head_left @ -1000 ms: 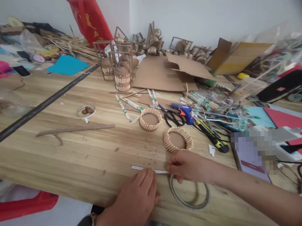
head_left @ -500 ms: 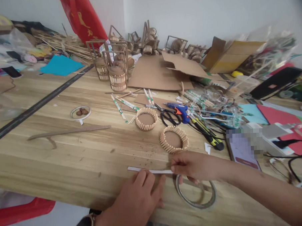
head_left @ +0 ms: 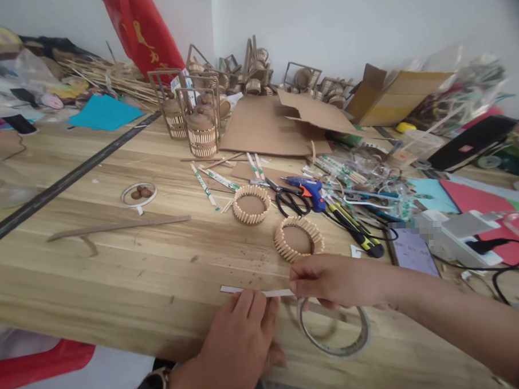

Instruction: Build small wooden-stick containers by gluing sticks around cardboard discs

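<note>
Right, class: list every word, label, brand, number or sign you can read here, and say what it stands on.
"力": gold character, most likely, on the tall red bag; other gold marks there unclear.
Too small: green print on the slim white paper-wrapped sticks.
Too small: reddish logo on the long black box-shaped device.
Blurred: print on the small white card by the brown lidded baskets.
Blurred: writing on the flat pale-purple phone screen.

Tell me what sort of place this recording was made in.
Probably a craft workspace, perhaps a small workshop or home studio: a blue glue gun and a yellow-and-black cutter lie on the wooden table, and small basket-like models stand towards the back.
</note>
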`<action>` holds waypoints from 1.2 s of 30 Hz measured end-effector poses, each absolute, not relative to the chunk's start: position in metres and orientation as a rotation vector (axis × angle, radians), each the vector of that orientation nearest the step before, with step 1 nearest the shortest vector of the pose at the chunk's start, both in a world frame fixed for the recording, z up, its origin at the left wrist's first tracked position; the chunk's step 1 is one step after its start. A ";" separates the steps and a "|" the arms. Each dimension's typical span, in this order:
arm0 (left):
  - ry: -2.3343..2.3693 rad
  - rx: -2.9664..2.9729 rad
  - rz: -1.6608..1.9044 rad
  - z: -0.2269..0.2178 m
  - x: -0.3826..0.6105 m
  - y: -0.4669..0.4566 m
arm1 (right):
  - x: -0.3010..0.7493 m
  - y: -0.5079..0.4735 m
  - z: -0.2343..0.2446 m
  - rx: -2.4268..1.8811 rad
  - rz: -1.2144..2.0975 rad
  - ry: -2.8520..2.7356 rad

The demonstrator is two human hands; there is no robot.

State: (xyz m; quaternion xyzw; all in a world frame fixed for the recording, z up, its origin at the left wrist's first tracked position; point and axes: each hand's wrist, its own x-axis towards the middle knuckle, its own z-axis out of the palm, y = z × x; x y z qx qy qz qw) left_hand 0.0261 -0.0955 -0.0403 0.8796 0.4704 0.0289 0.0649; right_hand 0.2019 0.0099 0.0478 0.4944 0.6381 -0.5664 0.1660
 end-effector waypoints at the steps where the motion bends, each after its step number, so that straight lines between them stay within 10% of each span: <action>1: 1.417 2.636 0.059 -0.039 0.026 -0.095 | 0.201 0.010 0.050 1.398 -1.623 1.836; 36: 1.386 2.702 -0.012 -0.038 0.020 -0.101 | 0.210 -0.004 0.015 1.417 -1.064 1.993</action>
